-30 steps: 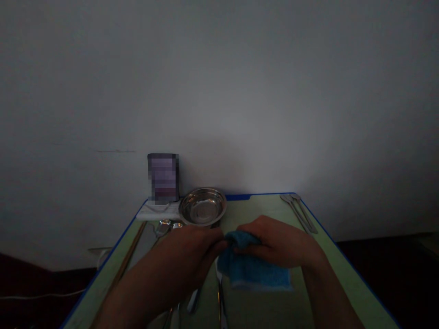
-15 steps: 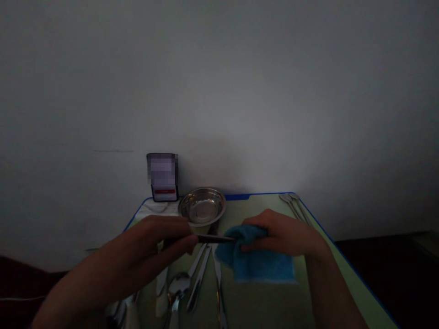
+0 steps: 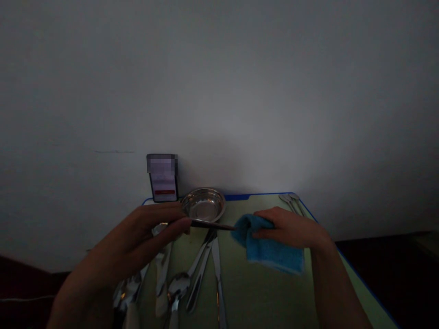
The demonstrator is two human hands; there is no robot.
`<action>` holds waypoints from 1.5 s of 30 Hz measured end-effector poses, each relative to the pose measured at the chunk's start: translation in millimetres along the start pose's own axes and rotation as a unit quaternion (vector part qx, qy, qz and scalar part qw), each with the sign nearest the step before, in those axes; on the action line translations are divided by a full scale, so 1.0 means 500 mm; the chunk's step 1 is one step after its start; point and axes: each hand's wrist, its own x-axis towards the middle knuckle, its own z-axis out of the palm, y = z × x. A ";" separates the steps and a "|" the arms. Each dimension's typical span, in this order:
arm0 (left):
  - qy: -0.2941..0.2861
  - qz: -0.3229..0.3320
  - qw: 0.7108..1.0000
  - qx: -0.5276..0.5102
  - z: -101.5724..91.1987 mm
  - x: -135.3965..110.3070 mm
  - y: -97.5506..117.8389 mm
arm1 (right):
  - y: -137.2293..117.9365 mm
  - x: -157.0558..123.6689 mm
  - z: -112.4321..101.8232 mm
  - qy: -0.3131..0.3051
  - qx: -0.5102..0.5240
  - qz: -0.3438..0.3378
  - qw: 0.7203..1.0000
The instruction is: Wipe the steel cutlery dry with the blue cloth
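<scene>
My left hand (image 3: 151, 230) pinches one end of a slim metal utensil (image 3: 211, 225) and holds it level above the green table (image 3: 267, 297). My right hand (image 3: 291, 226) grips a folded blue cloth (image 3: 272, 249), whose top is bunched around the utensil's other end. Which kind of utensil it is stays hidden by the cloth. A steel bowl (image 3: 204, 206) stands just behind the two hands.
Several spoons and knives (image 3: 192, 278) lie loose on the table below my left hand. Two more utensils (image 3: 291, 201) rest at the far right corner. A phone (image 3: 163, 179) leans on the wall by the bowl. The table ends at blue edges, dark floor beyond.
My hands have drawn apart and lifted: the left pulled left with the utensil's handle, the right slid right with the cloth toward its tip. More cutlery now shows beneath.
</scene>
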 end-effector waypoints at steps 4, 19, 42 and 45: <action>-0.073 -0.029 0.997 0.014 0.010 0.005 -0.006 | -0.005 0.005 0.002 0.074 -0.001 -0.005 0.997; -0.104 -0.023 0.994 -0.016 0.088 0.043 0.069 | -0.067 0.086 0.072 0.456 0.521 0.077 0.718; -0.049 -0.017 0.999 0.014 0.052 0.029 0.067 | -0.054 0.103 0.100 0.487 0.435 0.104 0.750; -0.010 -0.010 0.998 0.056 0.057 0.034 0.080 | -0.058 0.111 0.112 0.478 0.454 0.115 0.743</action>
